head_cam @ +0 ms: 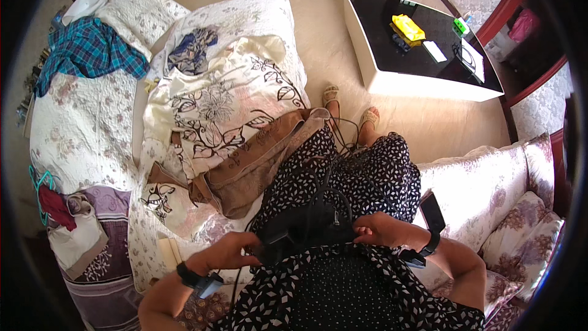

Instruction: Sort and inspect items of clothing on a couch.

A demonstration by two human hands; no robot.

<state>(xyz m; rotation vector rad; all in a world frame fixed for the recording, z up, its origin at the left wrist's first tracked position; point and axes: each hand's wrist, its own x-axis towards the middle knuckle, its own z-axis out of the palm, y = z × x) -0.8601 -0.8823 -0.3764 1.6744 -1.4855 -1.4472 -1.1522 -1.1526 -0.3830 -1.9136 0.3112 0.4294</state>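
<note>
A black pouch [305,225] with a small zip pull and dark cables lies across my lap at the waist. My left hand [232,249] pinches its left end between thumb and fingers. At the opposite end, my right hand [379,230] has its fingers curled in against the pouch's edge. Black cables [337,165] run from the pouch down over my black-and-white patterned dress [294,179] towards my feet. Beside my lap, a brown cloth [243,188] and a cream garment with a dark leaf print [216,110] are spread over the sofa seat.
A blue plaid shirt [94,48] and a crumpled navy patterned cloth [193,50] lie on the quilted sofa covers. Across the floor stands a black-topped low table [381,14] with a yellow packet [408,27]. A smartphone [432,211] appears near my right wrist.
</note>
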